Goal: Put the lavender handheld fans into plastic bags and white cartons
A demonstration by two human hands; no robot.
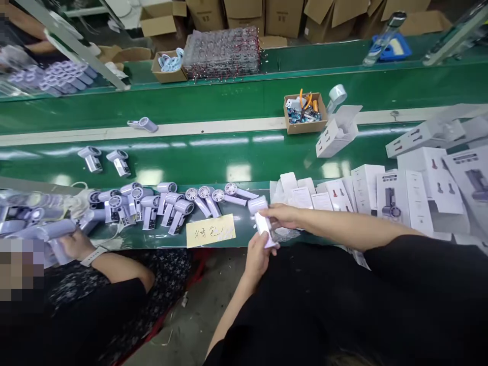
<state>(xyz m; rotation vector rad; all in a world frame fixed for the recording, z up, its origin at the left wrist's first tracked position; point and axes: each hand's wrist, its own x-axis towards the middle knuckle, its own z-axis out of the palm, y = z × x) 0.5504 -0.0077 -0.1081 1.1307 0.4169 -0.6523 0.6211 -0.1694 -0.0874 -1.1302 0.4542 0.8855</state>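
Both my hands are on a lavender handheld fan (257, 205) at the bench's front edge, its round head pointing away from me. My left hand (257, 258) is wrapped round the lower end of the handle. My right hand (282, 215) grips the upper handle from the right, just below the head. A pale, bright face of the handle shows between my fingers. Left of it lie several more lavender fans (206, 195) in a row, some with their grilles up. Close by on the right are small white cards (301, 197) and a clear plastic bag (285, 234).
A yellow handwritten note (211, 230) lies at the bench edge. White printed boxes (394, 195) crowd the right side. Farther back stand a carton of tools and parts (305, 127) and an open white box (337, 134). At left, a co-worker's hand (78, 244) holds a fan.
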